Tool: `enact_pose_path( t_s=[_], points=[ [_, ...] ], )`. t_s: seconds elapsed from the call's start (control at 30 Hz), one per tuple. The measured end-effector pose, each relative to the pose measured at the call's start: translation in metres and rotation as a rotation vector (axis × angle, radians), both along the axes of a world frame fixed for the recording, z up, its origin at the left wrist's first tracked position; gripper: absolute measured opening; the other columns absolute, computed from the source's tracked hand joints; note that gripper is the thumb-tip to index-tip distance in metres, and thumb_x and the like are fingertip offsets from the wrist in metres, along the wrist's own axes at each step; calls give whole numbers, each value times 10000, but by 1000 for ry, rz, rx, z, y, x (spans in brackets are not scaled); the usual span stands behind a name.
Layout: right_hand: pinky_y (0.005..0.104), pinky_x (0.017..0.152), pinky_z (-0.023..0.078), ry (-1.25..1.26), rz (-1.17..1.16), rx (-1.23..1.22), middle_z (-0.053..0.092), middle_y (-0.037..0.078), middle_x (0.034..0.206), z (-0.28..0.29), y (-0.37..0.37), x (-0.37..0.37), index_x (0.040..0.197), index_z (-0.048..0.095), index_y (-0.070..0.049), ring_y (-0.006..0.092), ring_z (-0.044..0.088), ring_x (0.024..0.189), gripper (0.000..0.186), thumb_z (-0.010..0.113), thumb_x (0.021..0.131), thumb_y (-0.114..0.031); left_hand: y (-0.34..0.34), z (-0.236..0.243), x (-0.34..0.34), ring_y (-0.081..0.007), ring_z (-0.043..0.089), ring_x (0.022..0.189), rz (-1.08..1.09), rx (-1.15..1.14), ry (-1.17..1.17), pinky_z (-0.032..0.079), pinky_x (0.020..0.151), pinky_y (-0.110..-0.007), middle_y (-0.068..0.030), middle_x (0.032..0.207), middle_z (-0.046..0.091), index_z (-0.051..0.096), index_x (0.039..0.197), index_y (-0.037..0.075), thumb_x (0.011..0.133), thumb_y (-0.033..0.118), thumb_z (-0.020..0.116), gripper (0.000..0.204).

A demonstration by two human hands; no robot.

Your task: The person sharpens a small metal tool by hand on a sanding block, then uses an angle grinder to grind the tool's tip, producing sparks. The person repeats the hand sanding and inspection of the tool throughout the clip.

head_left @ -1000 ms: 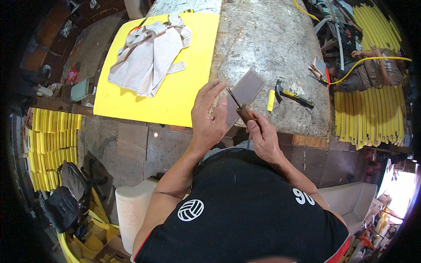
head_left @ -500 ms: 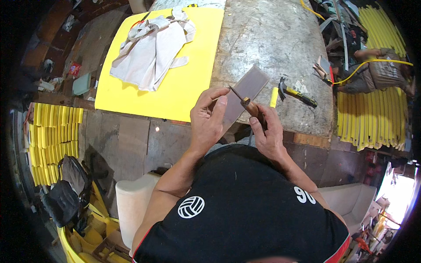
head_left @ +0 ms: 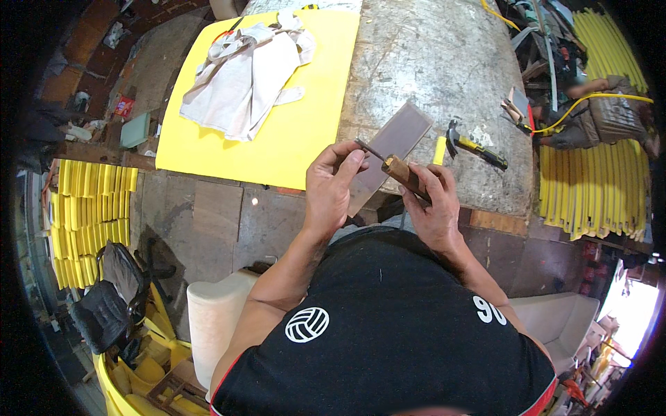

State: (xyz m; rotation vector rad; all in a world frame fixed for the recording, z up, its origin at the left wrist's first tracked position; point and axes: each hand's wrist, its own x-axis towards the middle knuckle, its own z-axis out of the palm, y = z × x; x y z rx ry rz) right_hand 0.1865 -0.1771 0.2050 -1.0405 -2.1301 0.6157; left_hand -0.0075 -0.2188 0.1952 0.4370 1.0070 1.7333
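My right hand (head_left: 433,208) grips the brown wooden handle (head_left: 399,173) of a slim dark metal tool, whose shaft (head_left: 371,149) points up-left. My left hand (head_left: 333,184) pinches the shaft near its tip with thumb and fingers. Beneath both lies a long grey rectangular slab (head_left: 406,132) with a light rim, set diagonally at the table's near edge. Right of it rest a small yellow piece (head_left: 439,149) and a claw hammer (head_left: 479,151) with a black and yellow handle.
The worn table (head_left: 472,69) carries a yellow sheet (head_left: 208,152) with pale cloth pieces (head_left: 239,90). A person in grey (head_left: 617,118) is at the right, near a yellow hose and stacked yellow strips (head_left: 593,191). More yellow pieces, chairs and pale padded pieces stand around me.
My left hand's fingers have closed from spread onto the shaft's tip. My right hand has shifted slightly right with the handle. The whole view has shifted a little.
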Motion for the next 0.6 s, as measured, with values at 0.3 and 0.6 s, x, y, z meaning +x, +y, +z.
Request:
enact_pose_path(
  t_s=[0.3,0.6],
  points=[
    [395,786,550,-26,32,-76,542,172,1130,5,-4,3,1287,614,-116,338,635,952,550,766,767,-19,4,-1,-2,-197,699,831,-52,-51,-132,590,766,-330,-105,930,691,610,1034,32,952,90,650,108],
    [392,781,549,-40,32,-106,564,179,1095,5,-5,3,1277,621,-101,341,634,945,530,778,773,-49,7,-5,-3,-208,700,825,-54,-115,-221,594,745,-322,-96,931,674,584,1042,46,964,108,635,112]
  ],
)
